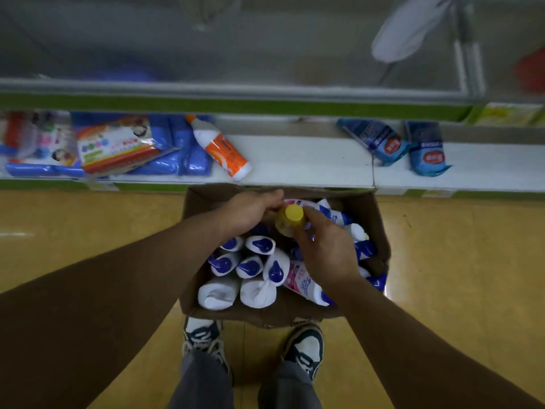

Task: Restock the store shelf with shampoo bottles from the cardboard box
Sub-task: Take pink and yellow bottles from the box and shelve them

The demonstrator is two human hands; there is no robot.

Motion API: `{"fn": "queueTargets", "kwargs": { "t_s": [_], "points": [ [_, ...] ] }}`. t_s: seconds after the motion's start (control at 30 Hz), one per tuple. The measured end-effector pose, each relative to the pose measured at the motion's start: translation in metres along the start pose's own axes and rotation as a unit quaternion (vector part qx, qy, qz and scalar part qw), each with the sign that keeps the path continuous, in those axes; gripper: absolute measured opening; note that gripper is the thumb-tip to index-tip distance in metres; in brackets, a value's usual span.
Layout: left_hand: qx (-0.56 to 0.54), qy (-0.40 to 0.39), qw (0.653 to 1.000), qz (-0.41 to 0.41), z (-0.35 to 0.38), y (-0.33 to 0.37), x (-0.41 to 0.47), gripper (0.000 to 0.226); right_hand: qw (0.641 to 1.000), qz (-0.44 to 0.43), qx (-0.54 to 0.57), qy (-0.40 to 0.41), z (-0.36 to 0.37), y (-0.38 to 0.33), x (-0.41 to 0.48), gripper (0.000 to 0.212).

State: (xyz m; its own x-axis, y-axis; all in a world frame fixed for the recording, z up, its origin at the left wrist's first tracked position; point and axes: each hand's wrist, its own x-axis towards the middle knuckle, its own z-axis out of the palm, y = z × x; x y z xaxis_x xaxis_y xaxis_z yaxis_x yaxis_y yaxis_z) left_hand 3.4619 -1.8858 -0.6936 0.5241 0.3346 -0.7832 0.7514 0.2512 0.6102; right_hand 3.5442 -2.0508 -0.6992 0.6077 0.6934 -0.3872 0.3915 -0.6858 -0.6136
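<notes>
A brown cardboard box [368, 214] stands on the floor in front of my feet, packed with several white shampoo bottles [259, 246] that have blue caps. Over its far half, a yellow-capped bottle [290, 218] sits between my hands. My right hand [327, 249] grips this bottle from the right. My left hand [250, 209] touches it from the left with curled fingers. The white store shelf [309, 160] runs just beyond the box, with a bare stretch in its middle.
An orange-and-white bottle [221, 147] lies on the shelf to the left of the bare stretch, beside blue packs [180, 149] and a colourful packet [115, 144]. Two blue pouches [380, 141] lie to the right. A green-edged upper shelf [236, 106] overhangs. My shoes [203, 338] touch the box's near side.
</notes>
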Motion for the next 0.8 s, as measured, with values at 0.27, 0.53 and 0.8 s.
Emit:
{"fn": "queueTargets", "kwargs": {
  "t_s": [0.27,0.53,0.8],
  "points": [
    [-0.049,-0.008,0.997,0.051,-0.025,0.096,-0.173,0.038,0.994,-0.101,-0.017,0.024,-0.138,-0.114,-0.077,0.028],
    [-0.078,0.065,0.984,0.148,-0.043,0.193,-0.351,0.043,0.981,-0.190,-0.016,0.035,-0.277,-0.231,-0.150,0.039],
    [-0.047,0.093,0.960,0.259,-0.034,0.287,-0.523,0.044,0.963,-0.261,-0.041,0.051,-0.425,-0.333,-0.247,0.032]
  ]
}}
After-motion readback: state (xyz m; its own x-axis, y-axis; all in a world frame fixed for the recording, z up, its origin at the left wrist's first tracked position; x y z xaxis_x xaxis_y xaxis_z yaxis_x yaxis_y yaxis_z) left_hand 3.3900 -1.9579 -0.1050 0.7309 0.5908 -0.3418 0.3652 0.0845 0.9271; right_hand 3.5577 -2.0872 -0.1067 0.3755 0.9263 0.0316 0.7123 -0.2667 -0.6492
